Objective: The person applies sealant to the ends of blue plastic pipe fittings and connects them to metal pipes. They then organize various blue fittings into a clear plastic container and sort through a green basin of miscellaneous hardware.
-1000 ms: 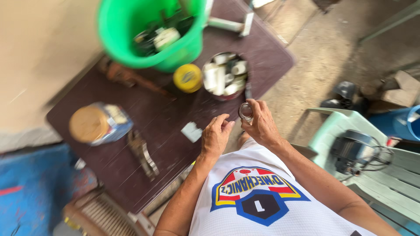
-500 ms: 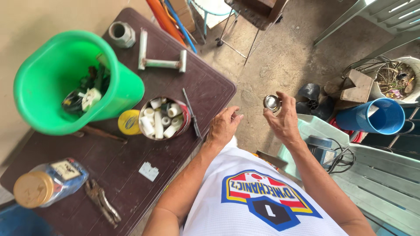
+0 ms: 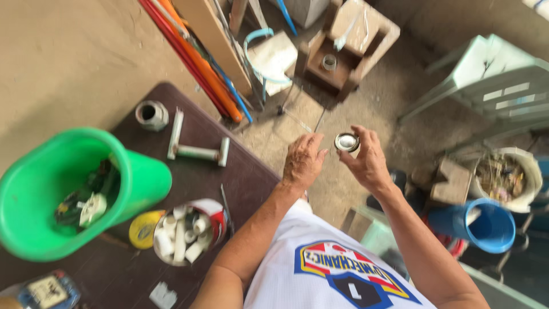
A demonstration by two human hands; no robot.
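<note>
My right hand holds a small round metal tin at its fingertips, its shiny top facing up. Just left of the tin is my left hand, fingers loosely curled and empty, a short gap from it. Both hands hover past the right edge of a dark brown table, over the concrete floor.
On the table: a green bucket of fittings, a can of white pipe pieces, a yellow tape roll, a white pipe assembly, a grey coupling. Around: orange pipes, wooden stool, blue bucket, plastic chair.
The view has swung from the table towards the floor and clutter beyond it. My hands have lifted off the table edge with the tin and now sit clear of it to the right.
</note>
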